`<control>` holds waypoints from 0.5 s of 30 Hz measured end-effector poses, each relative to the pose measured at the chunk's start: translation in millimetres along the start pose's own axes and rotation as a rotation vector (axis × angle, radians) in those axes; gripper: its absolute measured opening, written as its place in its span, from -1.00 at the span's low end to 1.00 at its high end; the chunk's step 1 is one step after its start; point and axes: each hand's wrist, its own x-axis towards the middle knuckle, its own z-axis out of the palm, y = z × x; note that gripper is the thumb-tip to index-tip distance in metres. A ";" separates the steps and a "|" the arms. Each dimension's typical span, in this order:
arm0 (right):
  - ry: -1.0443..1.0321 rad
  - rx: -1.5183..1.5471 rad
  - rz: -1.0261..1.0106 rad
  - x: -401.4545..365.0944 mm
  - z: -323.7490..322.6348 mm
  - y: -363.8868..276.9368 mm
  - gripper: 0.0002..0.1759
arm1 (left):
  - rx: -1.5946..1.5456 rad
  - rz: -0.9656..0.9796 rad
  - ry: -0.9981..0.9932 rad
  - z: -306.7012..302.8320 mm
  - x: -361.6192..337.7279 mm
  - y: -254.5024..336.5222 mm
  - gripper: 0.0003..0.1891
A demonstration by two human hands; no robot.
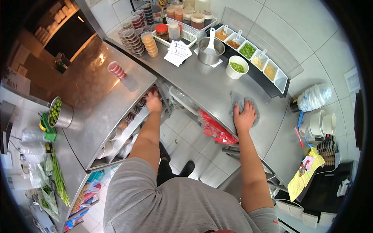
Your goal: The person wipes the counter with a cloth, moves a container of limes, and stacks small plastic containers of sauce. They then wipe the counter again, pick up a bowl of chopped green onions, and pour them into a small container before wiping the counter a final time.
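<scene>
My right hand presses a grey cloth against the steel counter, its fingers lying over the fabric. My left hand reaches under the edge of the left steel worktop, at the end of a row of lidded sauce cups on a shelf. Its fingers are curled and partly hidden, so what they hold cannot be made out. On that worktop stands a short stack of red sauce cups. A white tub of chopped green onion is beyond my right hand.
A steel pot with a white ladle and a rack of topping trays line the back. Stacked sauce cups and papers are at back left. A pot of limes stands far left; a red bag hangs below the counter.
</scene>
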 end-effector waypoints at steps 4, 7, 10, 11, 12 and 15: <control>-0.002 -0.002 -0.002 -0.5 1.4 1.7 -0.46 | -0.036 -0.072 -0.153 -5.5 14.0 -0.8 -0.77; 0.002 -0.003 -0.002 -0.7 0.7 1.2 -0.46 | -0.001 -0.034 -0.217 5.6 29.9 -8.6 -0.78; 0.007 0.000 -0.005 -0.7 0.3 0.7 -0.46 | 0.053 -0.005 -0.258 11.3 42.2 -8.0 -0.79; 0.009 0.003 -0.006 -0.7 0.1 0.3 -0.46 | 0.071 -0.003 -0.275 10.7 44.0 -8.1 -0.79; 0.009 0.003 -0.007 -0.8 0.3 0.1 -0.47 | 0.040 -0.033 -0.252 14.4 42.6 -8.8 -0.80; 0.009 0.002 -0.008 -0.7 0.8 0.9 -0.47 | -0.078 -0.095 -0.157 16.4 32.2 -3.7 -0.78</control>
